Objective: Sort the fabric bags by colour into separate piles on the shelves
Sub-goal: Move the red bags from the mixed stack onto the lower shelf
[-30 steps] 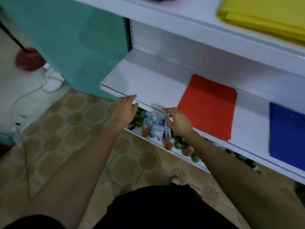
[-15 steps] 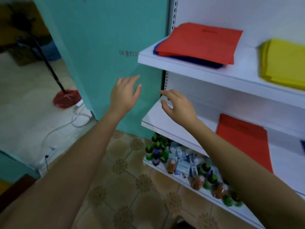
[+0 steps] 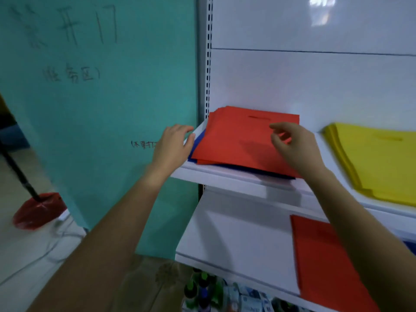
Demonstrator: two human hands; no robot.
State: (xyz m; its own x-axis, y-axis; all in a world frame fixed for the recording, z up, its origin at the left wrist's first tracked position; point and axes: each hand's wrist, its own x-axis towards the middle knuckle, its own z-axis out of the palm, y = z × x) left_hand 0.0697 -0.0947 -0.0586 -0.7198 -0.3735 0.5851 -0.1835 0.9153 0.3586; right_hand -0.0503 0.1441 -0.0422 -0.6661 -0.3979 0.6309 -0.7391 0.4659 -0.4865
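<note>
Red fabric bags lie in a loosely squared stack at the left end of the upper shelf, with a slot handle showing near the back edge of the top one. They rest on blue fabric bags, which peek out along the stack's left and front edges. The left hand is at the stack's left corner, fingers relaxed and slightly bent, gripping nothing; whether the thumb touches the blue edge cannot be told. The right hand hovers over the right part of the top red bag, thumb and fingers loosely curved and apart, with nothing between them. Farther right on the same shelf, well apart from the mixed stack, sits a pile of yellow fabric bags. On the lower shelf a single red bag lies flat, partly hidden by the right forearm. Small bottles crowd the shelf below that. A teal panel with handwriting stands to the left of the shelving, and a black pole on a red base stands on the floor beyond it.
</note>
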